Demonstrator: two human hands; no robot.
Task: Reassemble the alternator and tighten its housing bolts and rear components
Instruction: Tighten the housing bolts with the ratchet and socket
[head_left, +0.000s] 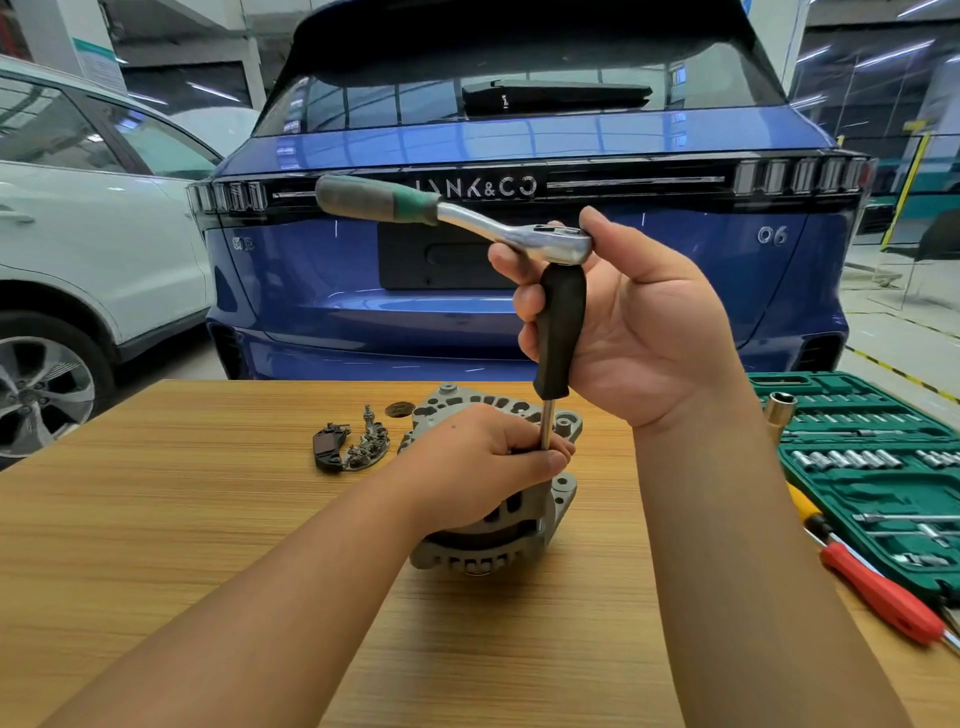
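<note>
Currently mid-tightening on a housing bolt, by the look of it. Grey cast-aluminium alternator (498, 519) sits on the wood-grain table (208, 519), directly under the left hand (483, 462). That hand lies over the top of the housing, fingers curled, pinching the bare steel shank of the black-handled extension driver (558, 332) low down to steer it.

Right hand (639, 322) is up above the left, wrapped round the black handle, thumb hooked over the head of the chrome ratchet with grey-green grip (452, 215). Ratchet handle sticks out leftward, nobody holding it.

Socket end and the bolt head are hidden behind the left fingers, so I can't tell if it's seated.

Risks from here:
- Tall stack, side load at the top. If the shank tilts, the socket likely cams off and rounds the bolt.
- Left fingers sit right at the shank; a slip pinches them against the housing lug.
- Alternator rests on its face, unclamped. Torque could spin or tip it.
- Uneven tightening may cock the two housing halves.

Beyond the left hand: dark rectifier and brush parts (353, 447), not fitted yet. Right of the right forearm: green socket-set case (883, 467), open, and a red-handled screwdriver (883, 592).
</note>
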